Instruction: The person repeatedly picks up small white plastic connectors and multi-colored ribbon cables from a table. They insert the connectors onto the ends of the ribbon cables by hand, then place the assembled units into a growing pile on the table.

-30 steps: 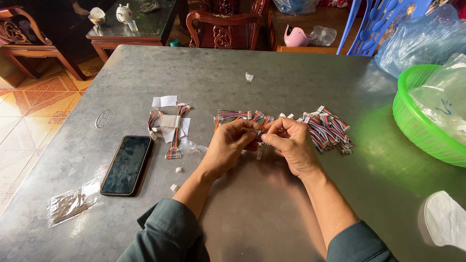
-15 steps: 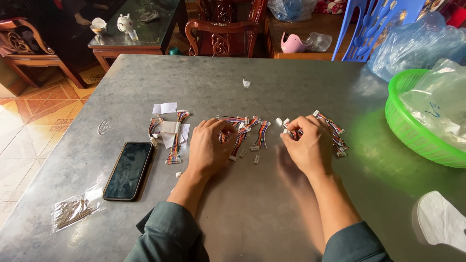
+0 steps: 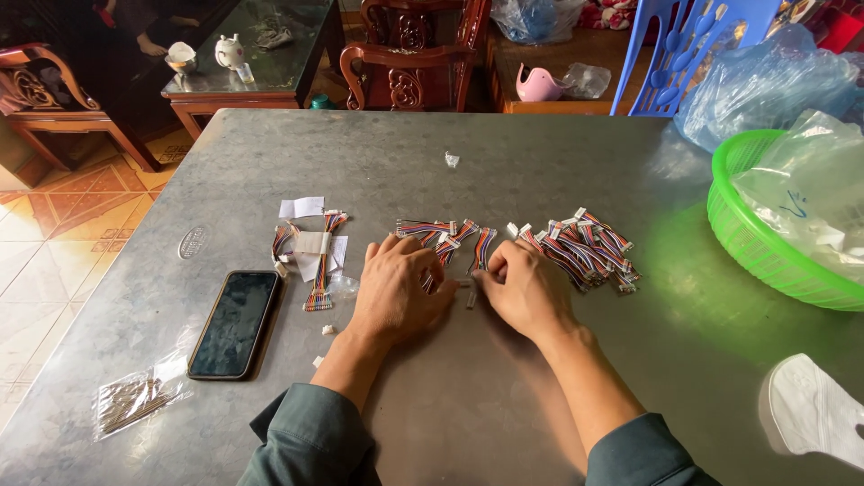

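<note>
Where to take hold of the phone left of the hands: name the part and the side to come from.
Take the phone by its two long edges, coming straight down from above. It lies flat, screen up, on the metal table, long axis running away from the person. The bundled wires beside its far right corner crowd that end.

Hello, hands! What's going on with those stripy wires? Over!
Left hand flat on the loose coloured wires. Right hand pinching one small piece. Bigger wire pile at right. Phone lies clear.
</note>
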